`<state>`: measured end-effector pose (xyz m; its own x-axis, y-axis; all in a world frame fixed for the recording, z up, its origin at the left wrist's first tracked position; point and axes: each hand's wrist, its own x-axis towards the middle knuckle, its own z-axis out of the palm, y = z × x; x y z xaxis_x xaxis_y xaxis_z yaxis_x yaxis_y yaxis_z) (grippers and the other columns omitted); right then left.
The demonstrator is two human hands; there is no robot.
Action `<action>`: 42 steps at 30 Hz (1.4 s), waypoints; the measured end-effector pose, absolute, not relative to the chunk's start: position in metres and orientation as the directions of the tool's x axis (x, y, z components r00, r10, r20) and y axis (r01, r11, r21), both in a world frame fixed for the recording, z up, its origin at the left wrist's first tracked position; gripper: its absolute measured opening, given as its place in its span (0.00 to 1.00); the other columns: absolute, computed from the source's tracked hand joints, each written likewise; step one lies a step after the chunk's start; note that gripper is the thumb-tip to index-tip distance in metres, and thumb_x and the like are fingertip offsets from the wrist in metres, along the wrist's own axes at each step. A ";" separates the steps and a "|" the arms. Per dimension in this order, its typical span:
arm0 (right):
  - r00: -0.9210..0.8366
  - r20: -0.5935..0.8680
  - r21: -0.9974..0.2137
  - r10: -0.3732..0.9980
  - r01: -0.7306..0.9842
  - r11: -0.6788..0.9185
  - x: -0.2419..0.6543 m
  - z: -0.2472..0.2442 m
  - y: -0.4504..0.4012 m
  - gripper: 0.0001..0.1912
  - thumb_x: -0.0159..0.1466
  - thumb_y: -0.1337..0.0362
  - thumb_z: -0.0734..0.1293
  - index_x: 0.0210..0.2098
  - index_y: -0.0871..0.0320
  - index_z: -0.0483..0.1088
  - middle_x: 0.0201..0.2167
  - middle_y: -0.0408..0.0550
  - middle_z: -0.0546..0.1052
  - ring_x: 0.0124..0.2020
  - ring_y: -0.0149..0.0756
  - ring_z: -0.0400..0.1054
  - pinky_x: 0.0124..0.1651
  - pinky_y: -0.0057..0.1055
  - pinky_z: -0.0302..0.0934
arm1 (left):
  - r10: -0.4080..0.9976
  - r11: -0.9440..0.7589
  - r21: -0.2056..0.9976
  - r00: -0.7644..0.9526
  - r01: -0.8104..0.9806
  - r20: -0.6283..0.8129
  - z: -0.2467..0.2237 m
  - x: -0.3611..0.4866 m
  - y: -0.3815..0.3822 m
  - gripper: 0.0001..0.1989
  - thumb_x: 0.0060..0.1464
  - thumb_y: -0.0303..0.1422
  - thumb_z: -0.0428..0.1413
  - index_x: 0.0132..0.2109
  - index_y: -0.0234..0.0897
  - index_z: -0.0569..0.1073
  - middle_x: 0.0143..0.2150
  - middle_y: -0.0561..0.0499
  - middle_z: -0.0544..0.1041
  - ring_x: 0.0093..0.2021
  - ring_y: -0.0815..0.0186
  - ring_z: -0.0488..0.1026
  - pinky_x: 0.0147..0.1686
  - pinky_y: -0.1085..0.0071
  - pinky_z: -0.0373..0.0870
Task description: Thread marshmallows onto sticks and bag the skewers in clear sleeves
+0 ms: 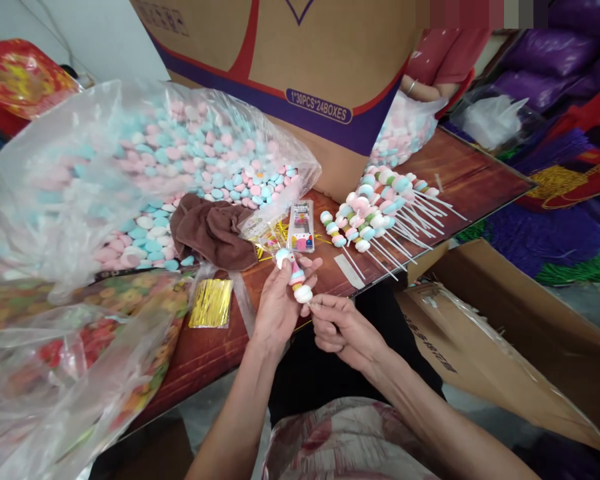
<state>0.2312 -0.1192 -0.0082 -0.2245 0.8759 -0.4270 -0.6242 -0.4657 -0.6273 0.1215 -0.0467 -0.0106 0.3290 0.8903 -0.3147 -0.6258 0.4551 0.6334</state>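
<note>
My left hand (pixel 275 297) is wrapped round a candy skewer (pixel 297 275) with white, pink, blue and yellow pieces, over the table's front edge. At the skewer's lower end, beside a white piece, my right hand (pixel 337 327) is closed in a pinch; what lies between its fingertips is too small to make out. To the right lies a pile of finished candy skewers (pixel 375 207), their white sticks pointing right and toward me. A brown cloth (pixel 213 230) is left of my hands, with a pack of gold ties (pixel 211 303) in front of it.
A large clear bag of pastel candies (pixel 180 153) covers the back left, and a bag of ring-shaped candies (pixel 80 353) the front left. Behind stands a big carton (pixel 280 60). An open cardboard box (pixel 505 347) is at the right. A person in red (pixel 440 60) sits beyond.
</note>
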 end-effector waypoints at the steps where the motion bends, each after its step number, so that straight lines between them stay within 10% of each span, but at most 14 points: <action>1: -0.245 -0.427 -0.578 0.870 -0.666 -0.471 0.229 -0.009 -0.121 0.11 0.59 0.59 0.72 0.32 0.61 0.71 0.14 0.30 0.56 0.13 0.17 0.36 0.18 0.22 0.32 | 0.893 0.450 0.628 0.314 -0.635 -0.323 -0.010 0.123 -0.048 0.10 0.57 0.39 0.61 0.40 0.37 0.75 0.41 0.48 0.80 0.53 0.57 0.76 0.43 0.69 0.74; 8: -0.158 -0.449 -0.679 0.880 -0.580 -0.450 0.228 -0.007 -0.123 0.10 0.61 0.59 0.70 0.31 0.60 0.70 0.13 0.31 0.56 0.13 0.19 0.37 0.18 0.23 0.30 | 0.881 0.471 0.611 0.308 -0.637 -0.358 -0.010 0.128 -0.050 0.10 0.56 0.38 0.62 0.40 0.36 0.74 0.40 0.50 0.78 0.51 0.58 0.78 0.42 0.71 0.73; 13: 0.069 -0.224 -0.966 0.972 -0.149 -0.212 0.235 -0.007 -0.117 0.14 0.65 0.60 0.65 0.25 0.59 0.66 0.17 0.35 0.56 0.19 0.23 0.46 0.21 0.24 0.42 | 0.827 0.545 0.644 0.469 -0.537 -0.309 -0.012 0.123 -0.048 0.08 0.55 0.33 0.62 0.39 0.34 0.75 0.32 0.51 0.76 0.43 0.61 0.79 0.40 0.71 0.73; 20: 0.125 0.123 -0.944 0.985 0.322 0.077 0.243 -0.016 -0.117 0.12 0.69 0.62 0.60 0.37 0.60 0.73 0.29 0.43 0.71 0.29 0.29 0.62 0.37 0.27 0.57 | 0.730 0.656 0.599 0.588 -0.459 -0.348 -0.012 0.111 -0.039 0.16 0.55 0.41 0.62 0.46 0.34 0.76 0.44 0.44 0.80 0.49 0.55 0.77 0.53 0.58 0.70; 35: 0.079 0.074 -0.910 0.994 0.413 0.034 0.234 -0.014 -0.121 0.14 0.69 0.57 0.59 0.35 0.55 0.74 0.27 0.47 0.71 0.29 0.34 0.63 0.36 0.29 0.58 | 0.948 0.200 0.629 -0.014 -0.751 -0.318 -0.013 0.117 -0.018 0.14 0.54 0.44 0.62 0.35 0.38 0.72 0.31 0.55 0.76 0.39 0.67 0.79 0.43 0.70 0.72; 42: -0.049 -0.305 -0.930 0.951 -0.199 -0.309 0.228 -0.009 -0.113 0.12 0.63 0.56 0.65 0.30 0.58 0.70 0.17 0.35 0.55 0.18 0.25 0.44 0.21 0.25 0.38 | 0.960 0.173 0.647 -0.018 -0.742 -0.278 -0.014 0.125 -0.024 0.17 0.54 0.48 0.60 0.33 0.38 0.71 0.31 0.56 0.74 0.37 0.69 0.78 0.49 0.68 0.72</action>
<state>0.2285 -0.1134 -0.0087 -0.0492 0.9510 -0.3052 -0.1985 -0.3088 -0.9302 0.1254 -0.0238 -0.0136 -0.0179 0.9605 -0.2778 -0.7421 0.1735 0.6474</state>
